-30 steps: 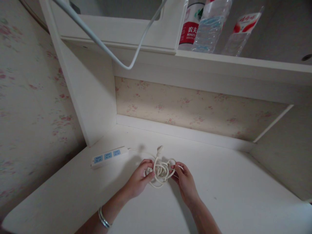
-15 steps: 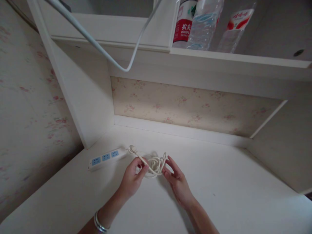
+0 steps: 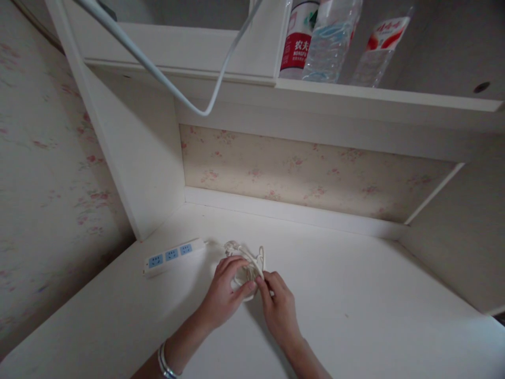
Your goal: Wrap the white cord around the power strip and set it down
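A bundle of white power cord lies loosely coiled between my two hands, just over the desk. My left hand curves around the coil's left side, thumb and fingers gripping it. On the right side, my right hand pinches a strand of the cord between thumb and bent fingers. The plug sticks out at the upper left of the coil, above my left fingers. Left of the hands rests a white power strip with blue sockets, its cord leading toward the coil.
The white desk is bounded by a side panel at left and a back ledge. Plastic bottles stand on the shelf above. A pale bent tube hangs in front of the shelf.
My right hand has moved left and closed on the cord. My left hand has shifted slightly right, and the plug has swung right and down toward the coil. The power strip stays put.
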Demonstrator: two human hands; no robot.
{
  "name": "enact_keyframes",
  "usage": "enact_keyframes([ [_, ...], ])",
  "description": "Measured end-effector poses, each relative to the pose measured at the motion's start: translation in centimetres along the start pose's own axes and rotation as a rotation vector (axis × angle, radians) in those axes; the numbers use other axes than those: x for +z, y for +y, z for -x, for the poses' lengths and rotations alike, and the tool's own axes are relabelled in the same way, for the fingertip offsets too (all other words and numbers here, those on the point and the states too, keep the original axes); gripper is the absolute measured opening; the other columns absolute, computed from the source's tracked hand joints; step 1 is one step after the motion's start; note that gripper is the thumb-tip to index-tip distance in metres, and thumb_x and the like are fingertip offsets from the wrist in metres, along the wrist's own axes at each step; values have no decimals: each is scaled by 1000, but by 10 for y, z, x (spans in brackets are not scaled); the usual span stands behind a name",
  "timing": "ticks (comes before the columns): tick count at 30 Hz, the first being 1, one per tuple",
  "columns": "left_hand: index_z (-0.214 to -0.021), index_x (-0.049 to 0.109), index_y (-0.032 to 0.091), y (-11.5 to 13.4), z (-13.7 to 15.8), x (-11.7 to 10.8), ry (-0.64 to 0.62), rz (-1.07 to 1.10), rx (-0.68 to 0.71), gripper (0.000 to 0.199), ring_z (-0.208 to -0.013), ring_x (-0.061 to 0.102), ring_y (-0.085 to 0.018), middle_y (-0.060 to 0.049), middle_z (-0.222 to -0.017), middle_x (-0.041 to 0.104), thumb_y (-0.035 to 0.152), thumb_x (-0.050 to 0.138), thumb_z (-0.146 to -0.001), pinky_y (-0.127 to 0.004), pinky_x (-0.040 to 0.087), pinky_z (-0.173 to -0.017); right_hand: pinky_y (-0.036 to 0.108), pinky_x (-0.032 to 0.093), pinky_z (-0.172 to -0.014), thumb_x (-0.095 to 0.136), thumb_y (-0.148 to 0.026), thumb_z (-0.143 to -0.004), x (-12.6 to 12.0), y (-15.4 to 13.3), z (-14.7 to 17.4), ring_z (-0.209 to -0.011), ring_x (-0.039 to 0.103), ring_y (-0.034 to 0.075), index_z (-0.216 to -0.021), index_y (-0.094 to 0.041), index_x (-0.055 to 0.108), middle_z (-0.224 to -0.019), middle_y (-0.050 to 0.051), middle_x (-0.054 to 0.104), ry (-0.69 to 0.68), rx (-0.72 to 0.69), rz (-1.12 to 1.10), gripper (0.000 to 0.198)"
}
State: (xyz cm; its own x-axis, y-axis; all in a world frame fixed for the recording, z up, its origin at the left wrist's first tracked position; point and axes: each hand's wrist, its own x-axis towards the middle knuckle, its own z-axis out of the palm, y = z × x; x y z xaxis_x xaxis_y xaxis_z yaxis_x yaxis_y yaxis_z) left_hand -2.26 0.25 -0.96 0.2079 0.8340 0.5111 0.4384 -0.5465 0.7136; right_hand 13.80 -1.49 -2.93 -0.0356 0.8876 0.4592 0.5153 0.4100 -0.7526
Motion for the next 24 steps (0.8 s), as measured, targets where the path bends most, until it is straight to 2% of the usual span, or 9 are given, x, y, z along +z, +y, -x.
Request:
enact_keyframes([
  [4,-126,48,25,-9,4,5,-106,-180,39,57,-121,43,-25,-8,-130,49,29,69,-74,-40,36,-103,26,45,-66,42,-41,-92,-5,10,-5,-72,56,15,-88,-20,58,-79,3,59,90,132,-122,26],
  [5,-125,49,25,-11,4,5,-109,-193,26,54,-120,45,-24,-8,-128,51,29,67,-75,-38,37,-102,26,46,-67,42,-42,-91,-7,13,-7,-71,57,15,-88,-20,57,-78,2,59,123,187,-172,27],
  [7,-114,55,24,-14,3,3,-99,-213,-28,35,-110,52,-22,-7,-116,58,27,61,-80,-35,42,-95,28,48,-69,43,-46,-90,-9,19,-10,-71,60,16,-89,-20,56,-77,2,60,196,290,-282,28],
  [9,-99,57,23,-17,1,1,-95,-228,-113,15,-92,60,-18,-5,-100,62,27,52,-86,-30,46,-82,30,50,-72,46,-48,-88,-10,25,-12,-71,61,16,-91,-21,54,-76,1,60,256,355,-389,29],
  [10,-94,57,22,-19,0,0,-99,-231,-155,12,-83,61,-17,-4,-94,63,28,49,-88,-28,47,-75,31,51,-74,48,-49,-87,-10,27,-13,-72,61,16,-90,-21,54,-75,0,60,277,374,-442,29],
  [13,-99,54,22,-23,0,0,-95,-206,-234,15,-71,61,-14,-3,-91,62,30,46,-89,-25,45,-67,33,51,-79,52,-50,-85,-9,34,-15,-72,60,14,-86,-21,54,-73,-2,58,302,408,-590,29],
  [16,-117,49,23,-26,1,2,-76,-177,-233,29,-77,61,-16,-5,-98,61,27,45,-89,-26,46,-71,34,51,-81,56,-49,-83,-8,37,-16,-72,60,13,-80,-21,53,-71,-3,57,299,435,-697,28],
  [20,-121,51,23,-33,2,7,-84,-10,-270,33,-77,61,-16,-9,-110,56,26,41,-90,-28,49,-70,36,50,-85,61,-46,-80,-8,37,-16,-75,61,14,-78,-20,54,-72,-3,56,268,473,-791,27],
  [24,-110,52,20,-37,2,13,-94,325,-457,29,-71,62,-16,-10,-111,53,36,48,-85,-29,52,-57,37,48,-88,62,-44,-80,-8,33,-15,-83,61,16,-81,-21,58,-79,-1,58,174,437,-789,23],
])
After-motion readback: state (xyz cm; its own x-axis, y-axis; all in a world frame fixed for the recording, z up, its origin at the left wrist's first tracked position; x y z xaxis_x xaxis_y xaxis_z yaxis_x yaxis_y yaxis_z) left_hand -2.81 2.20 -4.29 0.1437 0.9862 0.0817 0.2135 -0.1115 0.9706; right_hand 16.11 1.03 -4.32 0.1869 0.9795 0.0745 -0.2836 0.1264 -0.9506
